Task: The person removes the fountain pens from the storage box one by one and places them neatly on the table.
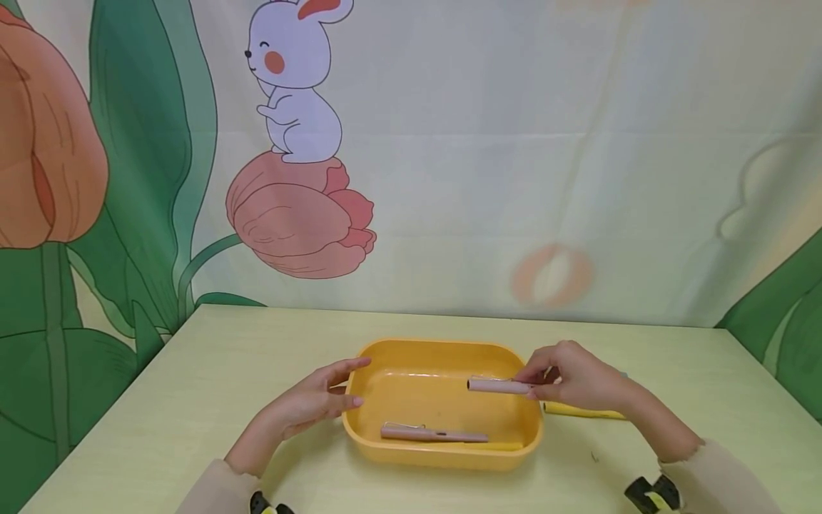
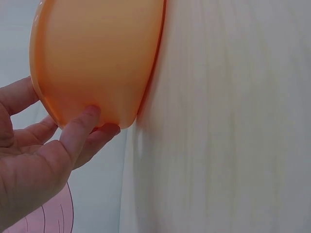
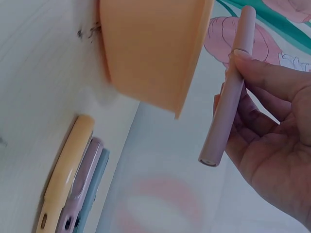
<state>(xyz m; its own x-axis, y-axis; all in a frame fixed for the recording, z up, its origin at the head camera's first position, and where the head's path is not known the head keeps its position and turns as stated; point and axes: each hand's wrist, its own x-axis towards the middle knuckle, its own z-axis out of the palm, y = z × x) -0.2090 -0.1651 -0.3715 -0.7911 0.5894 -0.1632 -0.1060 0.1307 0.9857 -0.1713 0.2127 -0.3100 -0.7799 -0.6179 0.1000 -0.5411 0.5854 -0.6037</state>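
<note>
My left hand (image 1: 311,400) holds the left end of a yellow plastic tray (image 1: 443,346), its fingertips at the rim and against the wall. Between thumb and fingers, my right hand (image 1: 578,378) pinches a pale pink pen (image 1: 496,386) above the tray's right side. In the right wrist view this pen (image 3: 224,114) is tilted, its ends free of the hand. Inside the tray, a pink pen with a clip (image 1: 433,434) lies along the near wall, beside a yellow pen (image 1: 491,446) that the wall partly hides.
On the table (image 1: 257,357) right of the tray lie a yellow pen (image 3: 68,170), a pink pen (image 3: 83,182) and a blue-grey pen (image 3: 95,189), side by side. My right forearm passes over them. A printed curtain (image 1: 449,178) with a rabbit and tulips hangs behind the table.
</note>
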